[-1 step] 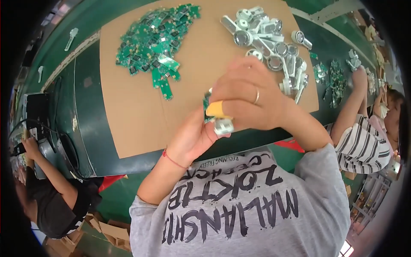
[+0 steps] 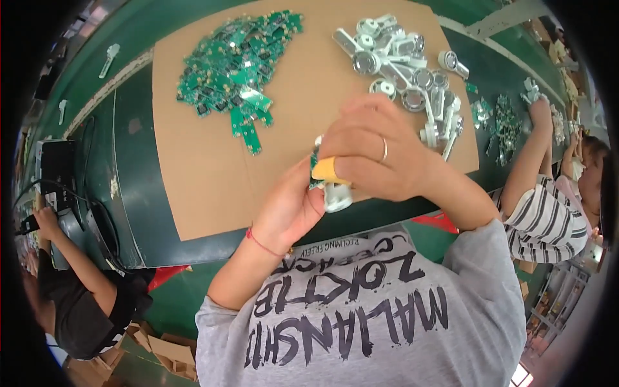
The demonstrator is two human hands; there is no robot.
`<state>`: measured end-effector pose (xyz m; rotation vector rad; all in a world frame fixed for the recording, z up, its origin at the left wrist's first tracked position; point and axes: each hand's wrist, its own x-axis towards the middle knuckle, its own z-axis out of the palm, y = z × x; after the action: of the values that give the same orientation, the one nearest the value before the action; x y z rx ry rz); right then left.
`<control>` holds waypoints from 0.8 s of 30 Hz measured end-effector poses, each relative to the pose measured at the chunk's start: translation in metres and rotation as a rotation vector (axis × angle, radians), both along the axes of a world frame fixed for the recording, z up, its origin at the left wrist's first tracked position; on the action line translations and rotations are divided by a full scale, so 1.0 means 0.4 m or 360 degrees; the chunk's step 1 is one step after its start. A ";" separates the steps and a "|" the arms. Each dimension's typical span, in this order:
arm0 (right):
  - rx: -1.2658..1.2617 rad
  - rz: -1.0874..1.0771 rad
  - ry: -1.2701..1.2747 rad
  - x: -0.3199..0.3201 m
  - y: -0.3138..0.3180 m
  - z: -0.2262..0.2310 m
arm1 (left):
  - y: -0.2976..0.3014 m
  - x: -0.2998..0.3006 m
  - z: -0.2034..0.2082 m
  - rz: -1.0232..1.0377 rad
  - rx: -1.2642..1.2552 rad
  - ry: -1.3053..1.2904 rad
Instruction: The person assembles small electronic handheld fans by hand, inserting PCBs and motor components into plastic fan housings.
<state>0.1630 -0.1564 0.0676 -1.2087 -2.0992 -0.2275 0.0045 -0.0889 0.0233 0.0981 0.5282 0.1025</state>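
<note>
Small green circuit board [image 2: 315,169] with silver metal piece [image 2: 336,197] sat at frame centre, pinched between left hand [image 2: 290,209] and right hand [image 2: 377,151], both grips clenched on it, board pile [image 2: 235,61] at 11 o'clock on cardboard sheet [image 2: 193,187].

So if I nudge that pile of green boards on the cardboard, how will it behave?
The green boards look thin, flat and rigid, so they would probably slide rather than roll. They lie loosely overlapped, so the pile would likely spread and not move as one. The cardboard looks matte, so sliding may be short.
</note>
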 end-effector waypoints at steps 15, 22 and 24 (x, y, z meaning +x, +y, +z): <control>-0.1561 -0.0112 0.2056 -0.001 -0.009 0.005 | 0.064 0.002 0.015 0.0530 0.1949 -0.0116; -0.0980 -0.0252 0.1225 -0.024 -0.015 -0.012 | 0.060 -0.005 0.019 0.0482 0.2291 0.0068; -0.1016 -0.0296 0.1247 -0.019 -0.012 -0.005 | 0.062 -0.004 0.021 0.0480 0.2398 0.0092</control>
<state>0.1553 -0.1611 0.0655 -1.5207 -1.3813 0.7760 0.0028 -0.0641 0.0319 1.4945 0.4206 0.7830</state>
